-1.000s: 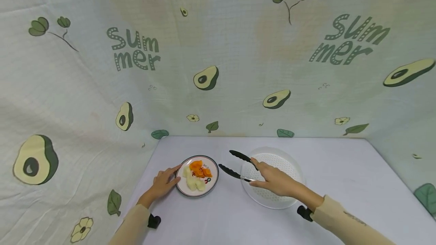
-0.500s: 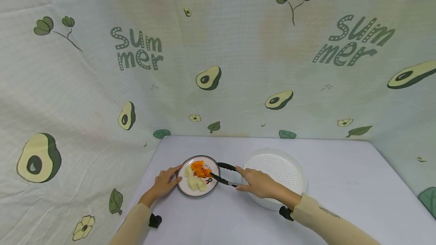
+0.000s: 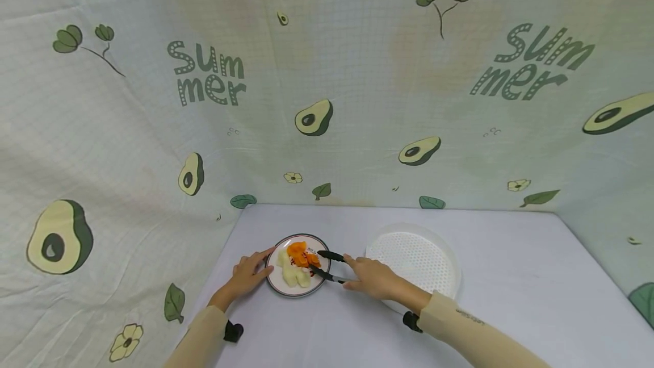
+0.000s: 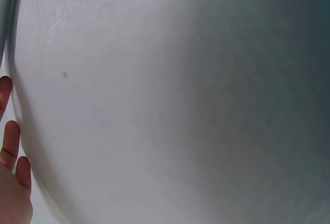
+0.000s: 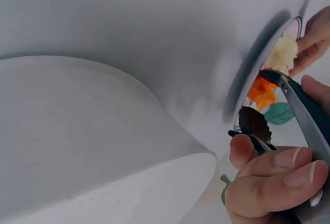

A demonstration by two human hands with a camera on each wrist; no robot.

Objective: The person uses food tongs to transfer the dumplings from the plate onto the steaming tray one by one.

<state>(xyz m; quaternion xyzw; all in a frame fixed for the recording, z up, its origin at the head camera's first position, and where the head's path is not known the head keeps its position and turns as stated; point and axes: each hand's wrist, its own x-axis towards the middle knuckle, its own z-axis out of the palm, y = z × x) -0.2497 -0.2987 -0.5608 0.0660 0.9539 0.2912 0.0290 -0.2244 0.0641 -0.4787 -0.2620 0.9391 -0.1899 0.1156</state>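
On a small white plate with a dark rim [image 3: 283, 292] lie orange food pieces [image 3: 297, 250] and pale yellowish chunks [image 3: 294, 275]. My left hand [image 3: 244, 277] rests against the plate's left edge, thumb and fingers spread along the rim. My right hand [image 3: 375, 277] grips black-tipped tongs [image 3: 324, 274], whose arms stand apart. Their tips reach over the plate's right side, beside the orange pieces. The right wrist view shows the tongs' metal arm [image 5: 304, 108] near the food; whether the tips touch it I cannot tell. Only fingertips [image 4: 11, 137] of the left hand show in the left wrist view.
A round white tray with a perforated base [image 3: 416, 257] stands right of the plate, partly under my right forearm. The white table [image 3: 506, 277] ends at a hanging cloth [image 3: 357, 72] printed with avocados, behind and at both sides.
My right hand has carried the tongs leftward from over the white tray to the plate, and the gap between their arms has narrowed. The left hand stays at the plate.
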